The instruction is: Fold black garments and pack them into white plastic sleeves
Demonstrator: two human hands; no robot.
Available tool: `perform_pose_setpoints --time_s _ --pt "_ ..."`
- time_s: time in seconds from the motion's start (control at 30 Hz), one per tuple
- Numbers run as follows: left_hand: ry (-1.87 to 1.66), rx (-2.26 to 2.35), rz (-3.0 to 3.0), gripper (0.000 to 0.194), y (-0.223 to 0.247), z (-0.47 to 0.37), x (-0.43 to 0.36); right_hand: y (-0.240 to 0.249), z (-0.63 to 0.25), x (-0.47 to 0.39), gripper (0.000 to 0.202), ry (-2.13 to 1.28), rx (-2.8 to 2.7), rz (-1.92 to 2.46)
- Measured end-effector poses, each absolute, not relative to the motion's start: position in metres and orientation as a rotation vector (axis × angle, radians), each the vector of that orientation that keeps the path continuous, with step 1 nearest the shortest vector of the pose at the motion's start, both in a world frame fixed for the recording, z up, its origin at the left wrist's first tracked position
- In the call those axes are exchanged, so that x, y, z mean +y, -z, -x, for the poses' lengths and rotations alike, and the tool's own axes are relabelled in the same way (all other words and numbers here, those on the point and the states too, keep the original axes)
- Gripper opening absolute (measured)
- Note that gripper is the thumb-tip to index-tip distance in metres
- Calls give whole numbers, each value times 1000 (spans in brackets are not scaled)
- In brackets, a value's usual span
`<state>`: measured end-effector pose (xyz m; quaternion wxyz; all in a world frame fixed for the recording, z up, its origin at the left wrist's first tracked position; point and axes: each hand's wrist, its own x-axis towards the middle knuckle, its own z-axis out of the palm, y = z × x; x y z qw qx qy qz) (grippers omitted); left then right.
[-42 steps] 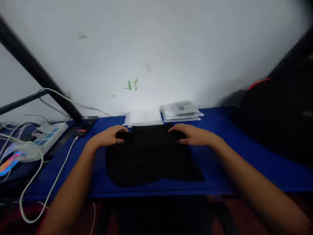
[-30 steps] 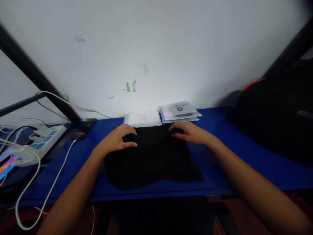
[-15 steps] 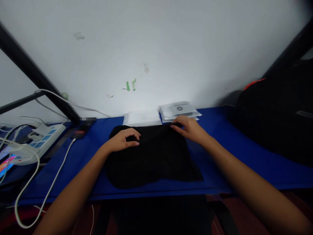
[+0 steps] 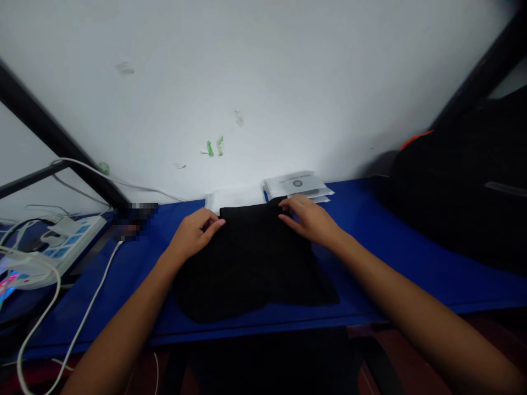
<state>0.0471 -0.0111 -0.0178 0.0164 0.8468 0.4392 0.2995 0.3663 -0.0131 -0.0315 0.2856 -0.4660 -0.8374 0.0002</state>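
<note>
A black cloth (image 4: 255, 258), perhaps a garment, lies folded on the blue tabletop near its front edge. At its upper left corner my left hand (image 4: 195, 230) is closed, thumb and fingers pinching the edge. My right hand (image 4: 308, 219) has its thumb and bent fingers around the upper right corner, where the fabric bunches up a little. Fabric hides what lies under it, and its dark folds are hard to make out.
White plastic packets (image 4: 298, 184) lie behind the cloth by the wall. A power strip (image 4: 69, 247) with white cables and a lit phone screen (image 4: 10, 282) are at left. A large black bag-like object (image 4: 465, 203) fills the right side.
My left hand has moved left to the cloth's upper left corner and closed there. The far edge now looks straighter and squarer. The right hand has shifted slightly left, and the view has moved a little.
</note>
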Motion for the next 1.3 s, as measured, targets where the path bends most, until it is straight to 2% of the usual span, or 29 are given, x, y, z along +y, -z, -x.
perform_pose_setpoints --time_s 0.1,0.2,0.3,0.5,0.63,0.7,0.77,0.83,0.9,0.97,1.1,1.2,1.3 --pt "-507 1135 -2661 25 18 -52 -16 34 -362 -16 24 -207 -2480 1082" --pt "-266 1128 -2685 34 22 -52 -14 38 -358 -17 31 -310 -2625 1070" --pt "-229 1207 -2673 34 26 -49 -9 41 -357 -17 33 -337 -2630 1130" --pt "-272 1243 -2697 13 22 -47 -8 40 -356 -16 26 -283 -2585 1133" --pt "-352 1264 -2597 16 -2 -48 -24 22 -364 -21 23 -290 -2524 1068" --pt "-339 1165 -2447 20 -18 -46 -37 8 -372 -28 17 -448 -2512 1003" --pt "-218 986 -2207 24 -31 -44 -50 -5 -379 -36 15 -773 -2533 950" --pt "-62 788 -1928 32 -39 -42 -58 -13 -382 -42 23 -1165 -2536 921" --pt "-20 697 -1772 39 -41 -42 -58 -15 -383 -43 29 -1402 -2506 915" --pt "-117 748 -1825 37 -37 -44 -53 -10 -383 -37 30 -1285 -2462 984" --pt "-399 1019 -2251 34 -14 -53 -37 16 -394 -6 28 -353 -2318 1196" --pt "-347 1116 -2521 58 9 -59 -30 41 -413 20 50 78 -2296 1317" --pt "-122 1145 -2616 82 25 -63 -28 61 -426 39 67 165 -2373 1536"
